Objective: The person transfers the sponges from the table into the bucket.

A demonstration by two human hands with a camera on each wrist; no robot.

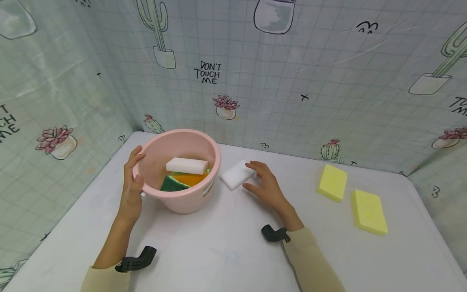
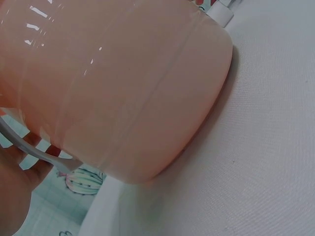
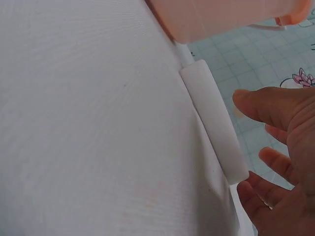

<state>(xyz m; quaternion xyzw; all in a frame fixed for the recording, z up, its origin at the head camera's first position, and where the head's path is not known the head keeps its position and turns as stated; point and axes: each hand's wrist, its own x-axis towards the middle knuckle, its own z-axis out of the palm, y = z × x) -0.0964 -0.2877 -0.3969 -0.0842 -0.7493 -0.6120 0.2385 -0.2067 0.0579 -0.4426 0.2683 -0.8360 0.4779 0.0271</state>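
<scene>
My beige sleeves (image 1: 106, 280) (image 1: 313, 259) come in nearest, a black device (image 1: 136, 261) on my left wrist and another black device (image 1: 274, 234) on my right, above the white table (image 1: 204, 255). My left hand (image 1: 130, 190) grips the left side of the pink bucket (image 1: 186, 202) at its rim, thumb on the near side and fingers farther along; from that wrist I see the pale handle (image 2: 37, 155) crossing in front of my fingers. My right hand (image 1: 268, 190) holds nothing: thumb and fingers stand wide apart at the right end of a white sponge (image 1: 235, 176). Whether a fingertip touches it, I cannot tell. That sponge lies flat on the table, just right of the bucket.

The bucket stands on the table with its mouth towards me. Inside, a second white sponge (image 1: 187, 165) lies on top, with an orange sponge (image 1: 191, 179) beneath it and a dark green sponge (image 1: 174, 184) on the near side.

Well off to my right lie two yellow sponges (image 1: 369, 213) (image 1: 332, 183), flat and apart, one a little nearer me. Beyond the table hangs a checked cloth (image 1: 262, 77) printed with potted cacti and "DON'T TOUCH ME".
</scene>
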